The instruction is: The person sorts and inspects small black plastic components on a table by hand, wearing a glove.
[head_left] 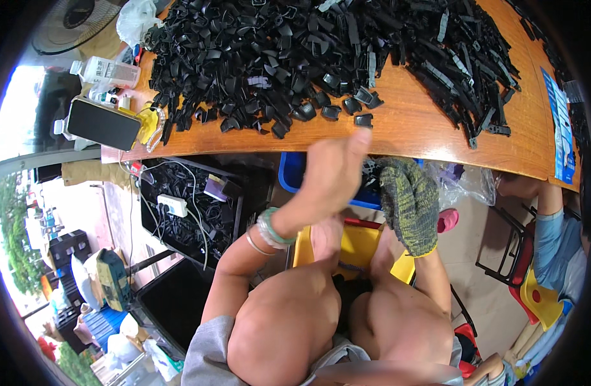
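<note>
My bare left hand [331, 172], with a green bangle and other bracelets at its wrist, is raised at the table's front edge. Its fingers look curled closed, slightly blurred; their inner side is hidden. Just beyond its upper finger lies a small black plastic part [363, 120]. My right hand [410, 206] wears a grey-and-yellow knit glove, its fingers bent together over the right side of a blue bin [287, 172]; whatever they hold is hidden. Small dark pieces [371, 172] show beside the glove. A big heap of black plastic parts [257, 64] covers the tabletop.
On the wooden table [437, 138] are long black strips [462, 77], a phone [103, 123] and a bottle [109, 72]. A black crate [199, 199] with parts and a white power strip [173, 206] stands at lower left. Another person's arm [549, 199] is at right.
</note>
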A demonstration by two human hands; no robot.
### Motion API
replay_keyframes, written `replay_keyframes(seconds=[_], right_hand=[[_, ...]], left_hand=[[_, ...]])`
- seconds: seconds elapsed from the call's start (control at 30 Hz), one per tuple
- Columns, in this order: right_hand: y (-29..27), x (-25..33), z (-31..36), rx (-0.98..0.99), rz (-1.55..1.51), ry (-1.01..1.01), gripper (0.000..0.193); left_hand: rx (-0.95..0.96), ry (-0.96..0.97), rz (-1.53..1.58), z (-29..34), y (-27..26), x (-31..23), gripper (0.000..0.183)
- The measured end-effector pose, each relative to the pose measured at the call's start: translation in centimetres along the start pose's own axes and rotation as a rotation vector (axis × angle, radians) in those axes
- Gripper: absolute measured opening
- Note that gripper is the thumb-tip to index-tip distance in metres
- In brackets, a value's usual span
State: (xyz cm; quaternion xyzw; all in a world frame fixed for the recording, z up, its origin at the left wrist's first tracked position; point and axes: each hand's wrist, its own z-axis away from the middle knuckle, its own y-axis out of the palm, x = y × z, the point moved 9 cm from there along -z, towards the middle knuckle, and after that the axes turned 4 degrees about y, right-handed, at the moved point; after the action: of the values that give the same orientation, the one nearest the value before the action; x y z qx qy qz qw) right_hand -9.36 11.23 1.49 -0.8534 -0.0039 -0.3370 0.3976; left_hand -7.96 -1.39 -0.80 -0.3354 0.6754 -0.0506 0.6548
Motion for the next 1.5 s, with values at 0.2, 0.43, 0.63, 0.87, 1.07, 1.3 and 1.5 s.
replay_keyframes(seconds=[0.2, 0.43, 0.63, 0.87, 1.07, 1.3, 1.5], right_hand=[[0.3, -0.8, 1.2, 0.061, -0.034, 0.165, 0.017], [0.2, -3.0, 0.7, 0.171, -0.334, 0.450, 0.026], [2.3, -5.0, 2.7, 0.191, -0.843, 0.886, 0.027], [1.3, -4.9, 1.6, 0.140, -0.762, 0.877, 0.022], [0.0, -5.7, 0.7, -0.001, -0.677, 0.849, 0.021], [-0.2, -5.7, 0.2, -0.008, -0.583, 0.777, 0.021], [-0.1, -6.2, 0.5, 0.011, -0.602, 0.836, 0.020]], left_hand=[[-0.041, 0.025, 0.268, 1.2, 2.1, -0.6, 0.042], [0.012, 0.208, -0.031, -1.5, 1.5, -2.0, 0.025], [-0.193, 0.511, -0.703, -7.1, 0.1, -4.6, 0.020], [-0.149, 0.438, -0.846, -6.7, 0.2, -2.9, 0.017], [-0.179, 0.500, -0.752, -6.2, 0.0, -3.5, 0.013], [-0.074, 0.380, -0.812, -7.5, 0.3, -2.8, 0.015], [-0.044, 0.279, -0.736, -7.9, -0.7, -2.5, 0.020]])
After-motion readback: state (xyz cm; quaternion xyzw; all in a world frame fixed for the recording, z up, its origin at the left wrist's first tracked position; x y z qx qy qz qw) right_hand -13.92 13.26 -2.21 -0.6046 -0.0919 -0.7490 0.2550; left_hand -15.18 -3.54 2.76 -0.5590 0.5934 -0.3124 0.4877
